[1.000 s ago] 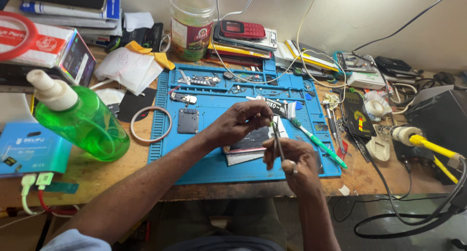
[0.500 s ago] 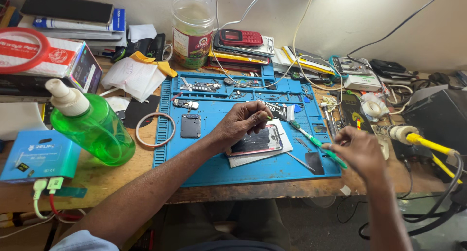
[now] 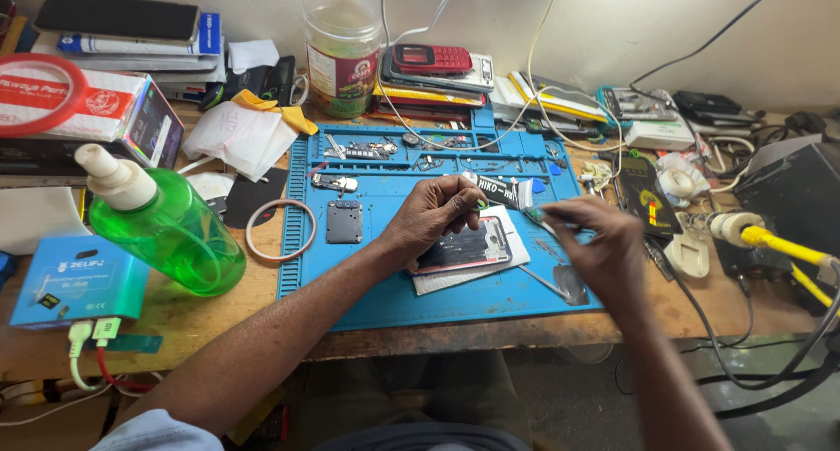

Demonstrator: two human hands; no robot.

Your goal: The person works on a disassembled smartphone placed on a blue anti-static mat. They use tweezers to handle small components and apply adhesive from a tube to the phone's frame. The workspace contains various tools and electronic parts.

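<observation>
Head view, near to far: the person's two forearms come up from the bottom edge toward the blue work mat point(image 3: 385, 302), which covers the middle of the wooden table point(image 3: 219, 320). The left hand point(image 3: 433, 216) is curled shut, fingertips pressing down on the upper edge of an opened phone point(image 3: 464, 245) that lies on a white sheet at the mat's centre. The right hand point(image 3: 595, 241), just at three o'clock of the phone, is pinched closed around a slim green-tipped tool point(image 3: 535, 213) whose point aims toward the phone's top corner; whether the tip touches it I cannot tell.

Risks, as I judge them: the phone is steadied by fingertips at one end only, so a sideways push from the tool could pivot it on the loose sheet and make the point skid across the exposed face. A metal spudger point(image 3: 560, 280) lies on the mat right under the right wrist, and a shift of that wrist could knock it over the mat's near edge.

Farther off, small parts and screws point(image 3: 359, 149) sit in the mat's trays at twelve o'clock, and a white cable point(image 3: 490, 145) crosses them; snagging it could scatter them. At nine o'clock a green pump bottle point(image 3: 166, 232) lies tilted, liable to roll. A yellow-handled tool point(image 3: 770, 241) rests at three o'clock, well apart.
</observation>
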